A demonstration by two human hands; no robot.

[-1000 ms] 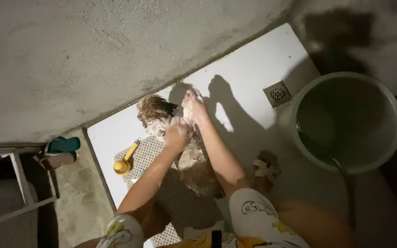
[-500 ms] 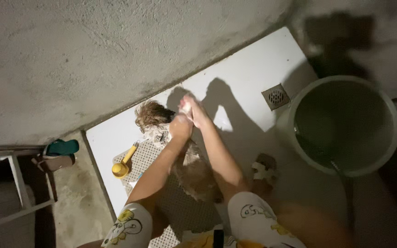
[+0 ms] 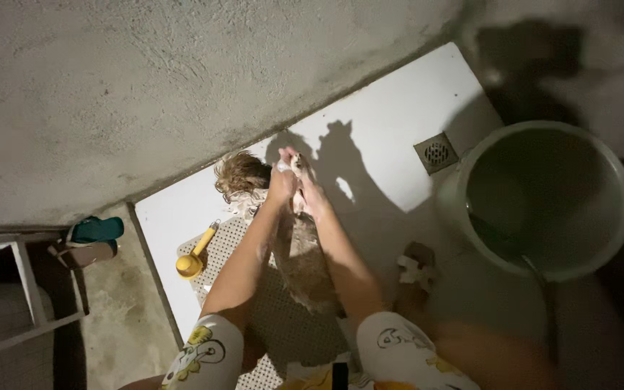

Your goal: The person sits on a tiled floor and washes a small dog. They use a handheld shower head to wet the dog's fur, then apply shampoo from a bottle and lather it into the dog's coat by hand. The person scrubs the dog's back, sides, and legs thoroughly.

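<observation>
Head view, looking straight down: a small brown, wet-coated dog point(image 3: 294, 253) lies along a perforated mat point(image 3: 269, 325) on a white floor slab point(image 3: 391, 123) set against a rough grey wall point(image 3: 182, 79). Its shaggy head point(image 3: 241, 173) points toward the wall, its body runs back between the person's two forearms. Left hand point(image 3: 280, 186) sits just behind the dog's head, fingers curled down into lathered fur; how tightly they grip cannot be made out, since foam and fur hide the fingertips. Right hand point(image 3: 308, 191) lies touching the left, fingers bent and pressed around what looks like a raised soapy paw or tuft; again the exact hold is unclear. White suds show on both hands and on the dog's neck. A yellow scoop point(image 3: 195, 256) rests on the mat's edge, left of the dog and apart from it. A large green bucket point(image 3: 464, 180) stands well to the right, beside a square floor drain point(image 3: 435, 152). A teal sandal point(image 3: 95, 231) lies off the slab at far left. Judgement: the step in hand is working lather into the coat at neck and front. Going further back along the body would call for keeping one hand steadying the dog, as wet soapy fur is likely slippery.
</observation>
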